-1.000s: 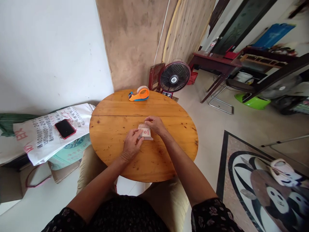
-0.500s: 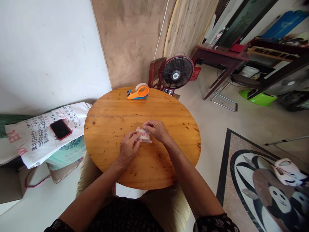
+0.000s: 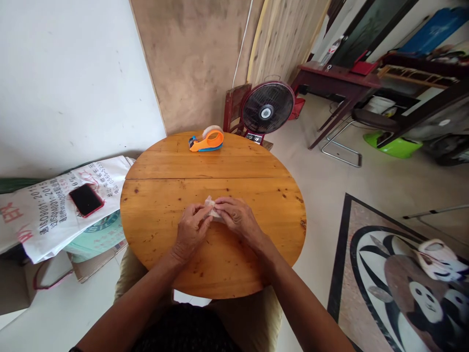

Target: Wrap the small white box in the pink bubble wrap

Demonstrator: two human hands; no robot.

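A small pale packet (image 3: 211, 208) with a red mark lies near the middle of a round wooden table (image 3: 164, 195). Both hands are on it. My left hand (image 3: 190, 231) pinches its left side with thumb and fingers curled. My right hand (image 3: 237, 218) covers its right side with fingers pressed down over it, hiding most of the packet. An orange and blue tape dispenser (image 3: 206, 139) sits at the table's far edge, well away from both hands.
A printed white sack (image 3: 47, 210) lies left of the table with a red-edged phone (image 3: 86, 200) on it. A black floor fan (image 3: 266, 108) stands behind the table. A dark wooden bench (image 3: 337, 80) and a green basin (image 3: 392, 145) are at the right; a panda mat (image 3: 403, 283) covers the floor.
My hands have closed in over the packet, so less of it shows. The view has shifted a little, with the table sitting lower and more to the left.
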